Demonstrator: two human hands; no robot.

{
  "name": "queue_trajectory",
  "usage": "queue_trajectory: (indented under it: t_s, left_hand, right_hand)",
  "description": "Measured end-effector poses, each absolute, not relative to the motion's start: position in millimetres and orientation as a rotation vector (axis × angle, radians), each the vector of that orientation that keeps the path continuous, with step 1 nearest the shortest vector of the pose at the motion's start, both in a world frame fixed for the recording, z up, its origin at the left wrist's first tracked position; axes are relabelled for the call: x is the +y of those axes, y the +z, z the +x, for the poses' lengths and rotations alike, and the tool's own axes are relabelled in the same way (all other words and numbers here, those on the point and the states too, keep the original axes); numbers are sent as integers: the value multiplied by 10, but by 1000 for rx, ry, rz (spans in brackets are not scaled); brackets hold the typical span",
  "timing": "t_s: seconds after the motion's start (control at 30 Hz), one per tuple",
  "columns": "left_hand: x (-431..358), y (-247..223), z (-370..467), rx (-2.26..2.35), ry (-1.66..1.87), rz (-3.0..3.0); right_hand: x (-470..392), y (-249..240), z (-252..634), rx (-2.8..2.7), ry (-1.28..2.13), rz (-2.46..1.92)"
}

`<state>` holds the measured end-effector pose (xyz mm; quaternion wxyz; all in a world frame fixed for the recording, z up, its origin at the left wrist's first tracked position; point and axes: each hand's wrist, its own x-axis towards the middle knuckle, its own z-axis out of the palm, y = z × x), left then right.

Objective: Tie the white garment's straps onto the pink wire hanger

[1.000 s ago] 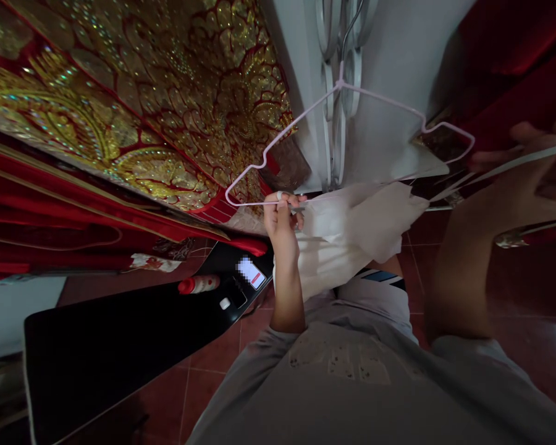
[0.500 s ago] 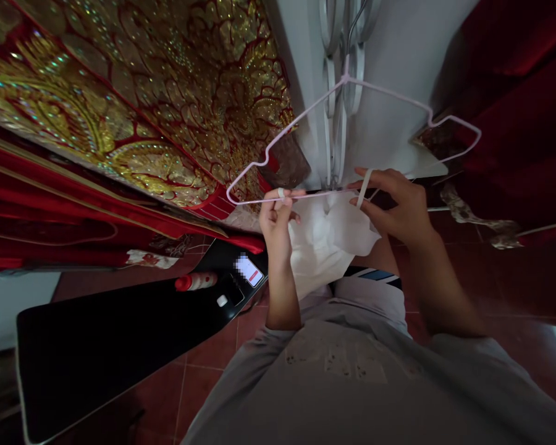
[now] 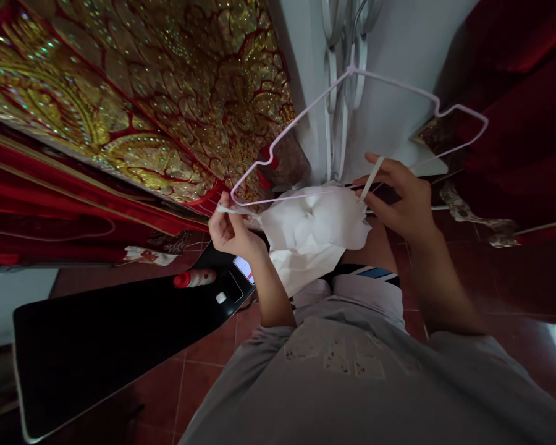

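A pale pink hanger (image 3: pixel 309 110) hangs from a hook in front of me. Below its bottom bar, partly over it, spreads a white garment (image 3: pixel 312 225) with thin straps. My left hand (image 3: pixel 234 232) is closed on one strap, close to the hanger's left corner, and the strap is stretched toward the cloth. At the garment's other side my right hand (image 3: pixel 396 194) holds the second strap, looped over the fingers and pulled taut. The fingers of my right hand are beside the hanger's bottom bar.
Red garments with gold sequins (image 3: pixel 167 93) hang at the left, dark red cloth (image 3: pixel 519 117) at the right. A black bench (image 3: pixel 120 340) at the lower left bears a red-capped bottle (image 3: pixel 194 278), a phone (image 3: pixel 244 269) and a small white case (image 3: pixel 220 298).
My left hand has moved left, off the middle of the hanger bar, drawing its strap out. The white garment has risen and spread wider. The hanger has shifted slightly right.
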<state>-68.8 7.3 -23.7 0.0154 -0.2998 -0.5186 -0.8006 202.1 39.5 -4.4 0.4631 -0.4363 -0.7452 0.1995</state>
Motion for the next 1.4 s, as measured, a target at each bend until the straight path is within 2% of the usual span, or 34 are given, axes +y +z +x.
queue_trajectory:
  t_s: [0.13,0.3,0.4,0.63,0.73,0.9,0.97,1.23,1.4]
  left_hand:
    - [88,-197,-761,-1505,-2459,-1407]
    - [124,45,-814,-1581,-2153,-1904]
    - [160,232,-812,-1733,-2009,-2061]
    - [260,442,-780,-1919,-1983,-2312]
    - [308,341,-773,-1807,-2186,-2180]
    - [327,-8,-655,-1757,-3103,-1372]
    - [295,-114,-558,-1772,-3317,-1249]
    - [251,-136,-394,-1810,-3244,-1325]
    - [286,-122,-481,-1751,-3176,-1356]
  right_hand:
    - [404,-44,2026,-1841,458,-1067]
    - [397,-55,2021,-1856,397,-1055]
    - [385,-75,2016,-1850,381,-1062]
    - [369,-88,2034,-1868,308,-1091]
    - [363,-95,2041,-1869,286,-1085]
    - [379,-133,2008,-1896,259,-1046]
    - [382,-142,1992,-1897,263,-1042]
    - [346,-178,1965,-1727,359,-999]
    - [486,-248,2122,-1163,51,-874]
